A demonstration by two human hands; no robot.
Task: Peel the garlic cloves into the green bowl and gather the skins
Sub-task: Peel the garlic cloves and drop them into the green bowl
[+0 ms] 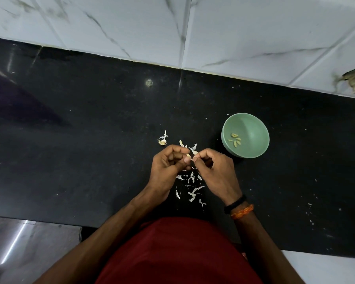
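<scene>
Left hand point(168, 162) curled round garlic clove point(188, 156); right hand point(211, 167) pinching a strip of skin point(193, 152) at clove tip. Green bowl point(254, 148) near right, peeled cloves point(235, 138) inside. Skins point(193, 193) scattered below. Advised: peel along clove, over existing litter.

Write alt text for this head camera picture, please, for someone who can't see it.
Two hands, left and right, peel a garlic clove above a black counter. Peeled cloves lie in a green bowl to the right, and white skins are scattered beneath the hands.
</scene>
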